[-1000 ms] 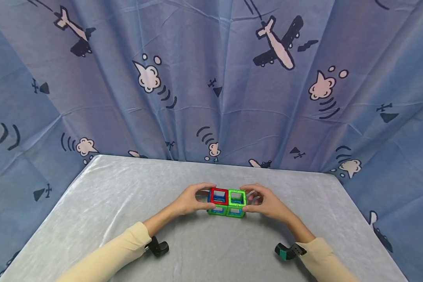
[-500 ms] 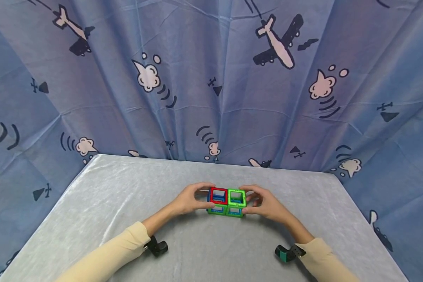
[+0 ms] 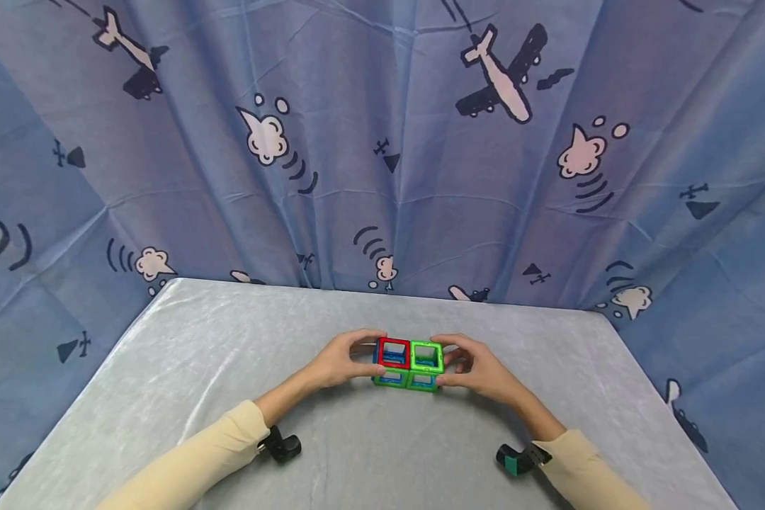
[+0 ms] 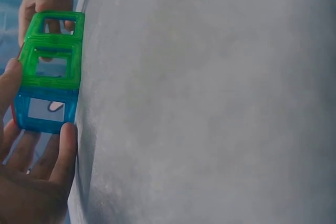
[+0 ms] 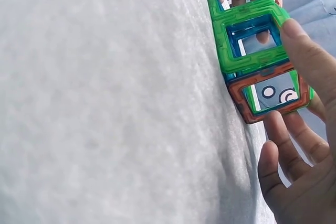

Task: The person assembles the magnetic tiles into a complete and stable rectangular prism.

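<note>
A block of two joined cubes made of magnetic tiles (image 3: 410, 356) sits on the cloth-covered table in the head view. Its top shows a red square frame beside a bright green one; green frames face the front. My left hand (image 3: 341, 363) grips the left end, thumb at the front edge and fingers behind. On the opposite end, my right hand (image 3: 481, 367) pinches it between thumb and fingers. A blue end tile (image 4: 44, 125) appears in the left wrist view, an orange-red end tile (image 5: 239, 98) in the right wrist view. The block's back is hidden.
The table (image 3: 382, 453) wears a pale grey cloth, its far edge close to a blue curtain (image 3: 331, 156) printed with planes and clouds. Black wrist devices (image 3: 283, 446) hang below both cream sleeves (image 3: 194, 460).
</note>
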`<action>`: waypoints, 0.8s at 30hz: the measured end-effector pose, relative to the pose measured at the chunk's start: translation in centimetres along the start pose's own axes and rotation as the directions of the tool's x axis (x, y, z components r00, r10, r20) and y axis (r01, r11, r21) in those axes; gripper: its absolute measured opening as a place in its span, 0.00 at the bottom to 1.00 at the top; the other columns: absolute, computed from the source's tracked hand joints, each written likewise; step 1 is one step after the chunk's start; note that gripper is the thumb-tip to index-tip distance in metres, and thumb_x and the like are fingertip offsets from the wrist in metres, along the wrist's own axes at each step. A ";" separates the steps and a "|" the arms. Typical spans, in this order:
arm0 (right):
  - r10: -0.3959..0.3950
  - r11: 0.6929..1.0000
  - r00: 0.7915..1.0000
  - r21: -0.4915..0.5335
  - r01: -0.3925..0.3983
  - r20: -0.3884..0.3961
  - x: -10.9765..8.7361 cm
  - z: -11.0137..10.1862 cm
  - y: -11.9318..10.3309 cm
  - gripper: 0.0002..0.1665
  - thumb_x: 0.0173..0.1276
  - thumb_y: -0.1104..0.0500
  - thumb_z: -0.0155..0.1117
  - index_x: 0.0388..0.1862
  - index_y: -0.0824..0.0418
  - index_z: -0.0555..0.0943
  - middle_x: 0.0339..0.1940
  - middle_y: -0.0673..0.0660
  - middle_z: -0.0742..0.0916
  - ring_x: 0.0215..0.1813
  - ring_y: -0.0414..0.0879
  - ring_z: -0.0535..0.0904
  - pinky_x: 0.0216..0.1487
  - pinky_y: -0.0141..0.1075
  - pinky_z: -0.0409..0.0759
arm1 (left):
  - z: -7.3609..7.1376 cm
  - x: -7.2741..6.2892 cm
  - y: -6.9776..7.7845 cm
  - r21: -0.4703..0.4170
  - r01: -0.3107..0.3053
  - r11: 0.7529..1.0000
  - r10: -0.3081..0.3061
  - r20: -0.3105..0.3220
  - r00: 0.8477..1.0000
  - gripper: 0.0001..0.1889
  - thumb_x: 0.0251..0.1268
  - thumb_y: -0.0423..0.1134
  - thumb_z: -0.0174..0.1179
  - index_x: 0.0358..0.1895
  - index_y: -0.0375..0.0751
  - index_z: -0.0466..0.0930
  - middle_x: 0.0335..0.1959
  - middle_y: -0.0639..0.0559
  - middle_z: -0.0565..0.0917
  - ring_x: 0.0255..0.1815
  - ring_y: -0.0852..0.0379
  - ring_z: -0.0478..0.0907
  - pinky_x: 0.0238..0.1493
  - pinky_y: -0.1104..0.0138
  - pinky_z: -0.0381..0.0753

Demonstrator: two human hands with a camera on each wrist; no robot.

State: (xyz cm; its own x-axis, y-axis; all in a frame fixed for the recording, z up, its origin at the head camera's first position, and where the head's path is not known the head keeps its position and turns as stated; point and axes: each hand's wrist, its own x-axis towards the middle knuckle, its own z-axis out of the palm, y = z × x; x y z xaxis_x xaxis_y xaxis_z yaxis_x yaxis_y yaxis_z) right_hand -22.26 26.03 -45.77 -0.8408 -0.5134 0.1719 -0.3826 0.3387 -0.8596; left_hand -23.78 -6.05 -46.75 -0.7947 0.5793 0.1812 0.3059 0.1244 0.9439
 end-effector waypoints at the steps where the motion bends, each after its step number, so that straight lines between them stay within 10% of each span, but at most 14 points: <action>1: 0.005 1.000 1.000 -0.001 -0.005 -0.001 0.0 0.0 0.0 0.42 0.57 0.67 0.81 0.70 0.67 0.74 0.61 0.66 0.80 0.49 0.60 0.81 0.40 0.38 0.79 | 0.0 0.0 0.0 0.001 0.001 1.000 -0.001 0.001 1.000 0.32 0.62 0.30 0.73 0.69 0.30 0.72 0.65 0.37 0.77 0.66 0.38 0.73 0.65 0.50 0.71; 24: 0.003 1.000 1.000 -0.023 -0.004 -0.021 -0.3 0.1 -0.1 0.41 0.56 0.63 0.82 0.69 0.62 0.77 0.60 0.63 0.81 0.48 0.58 0.82 0.40 0.39 0.80 | 0.3 0.0 0.1 -0.045 0.032 0.998 -0.032 -0.002 0.999 0.33 0.62 0.28 0.72 0.70 0.29 0.71 0.66 0.35 0.76 0.67 0.37 0.72 0.64 0.51 0.71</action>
State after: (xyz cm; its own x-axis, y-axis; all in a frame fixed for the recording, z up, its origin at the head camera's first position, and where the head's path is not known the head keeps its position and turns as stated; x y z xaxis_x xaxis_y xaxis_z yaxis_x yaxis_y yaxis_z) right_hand -21.92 26.09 -45.73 -0.8499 -0.4956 0.1791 -0.3881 0.3587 -0.8490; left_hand -23.59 -5.81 -46.76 -0.8054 0.5731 0.1513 0.2565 0.1068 0.9606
